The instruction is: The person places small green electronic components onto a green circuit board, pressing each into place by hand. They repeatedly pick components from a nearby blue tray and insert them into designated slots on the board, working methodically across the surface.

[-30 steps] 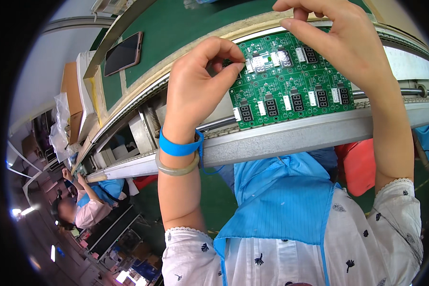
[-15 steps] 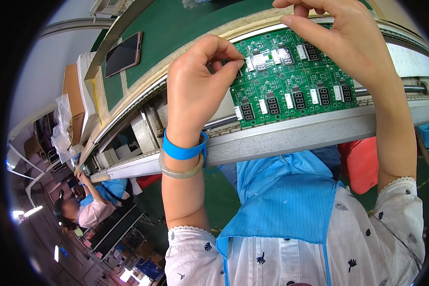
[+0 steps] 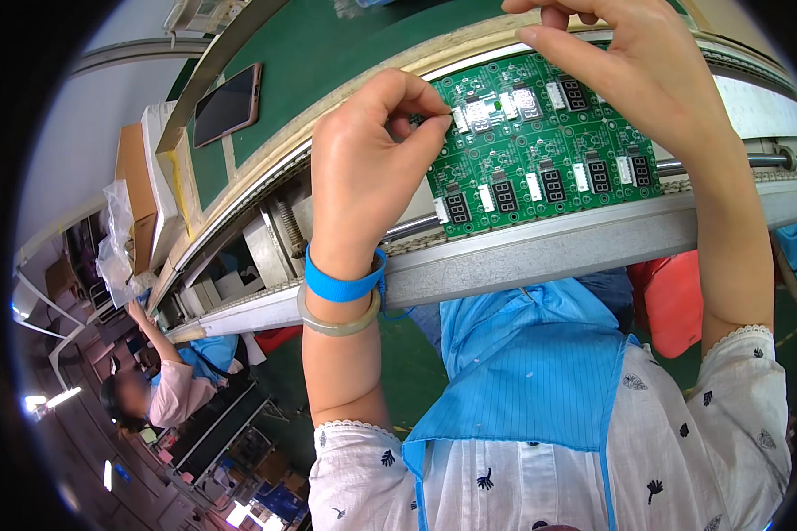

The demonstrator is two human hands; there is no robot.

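Note:
A green circuit board panel (image 3: 527, 155) lies across the rails of the conveyor, carrying rows of black digit displays and white connectors. At its upper left corner, my left hand (image 3: 376, 150) has thumb and forefinger pinched together; whatever is between them is too small to make out. A blue wrist strap (image 3: 341, 285) and a pale bangle (image 3: 338, 326) circle that wrist. Over the board's upper right part hovers my right hand (image 3: 638, 71), thumb and forefinger apart with nothing visible between them. The top of this hand is cut off by the frame, and it hides part of the board.
The conveyor's metal rail (image 3: 540, 232) runs along the near side of the board. Beyond it, a phone (image 3: 228, 104) rests on the green work surface (image 3: 301, 53). A cardboard box (image 3: 137, 195) and clear plastic are at the left. Farther left, a co-worker (image 3: 181, 385) reaches toward the line.
My two hands have stayed almost where they were, both still at the board. At the far left, the co-worker's arm has stretched farther up and away.

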